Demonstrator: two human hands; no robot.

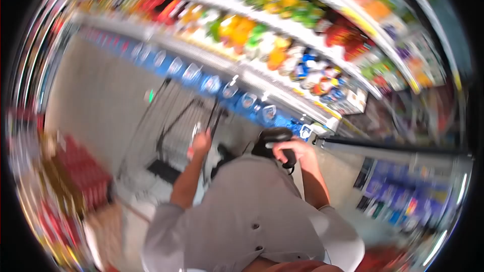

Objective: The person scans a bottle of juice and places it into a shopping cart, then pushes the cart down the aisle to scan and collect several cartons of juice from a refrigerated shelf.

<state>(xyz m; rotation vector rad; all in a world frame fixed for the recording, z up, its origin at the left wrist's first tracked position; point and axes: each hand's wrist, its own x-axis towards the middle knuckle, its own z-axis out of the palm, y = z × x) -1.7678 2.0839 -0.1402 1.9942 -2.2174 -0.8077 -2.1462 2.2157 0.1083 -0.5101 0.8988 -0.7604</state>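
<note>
The picture is smeared by motion. My left hand (201, 143) is closed, in front of my body at the left, around a narrow whitish and red thing whose kind I cannot tell. Just beyond it stands a dark-framed wheeled cart (160, 141), and the hand overlaps its frame in this view. My right hand (297, 149) is wrapped round a black handheld device (275, 136) with a grip and a looped strap, held at waist height on the right.
Shelves (302, 35) of colourful packaged goods run across the front, with blue packs (222, 88) along their foot. Red cartons (83, 171) are stacked at the left. Purple packages (403, 191) fill a rack at the right. Grey floor (91, 80) lies between.
</note>
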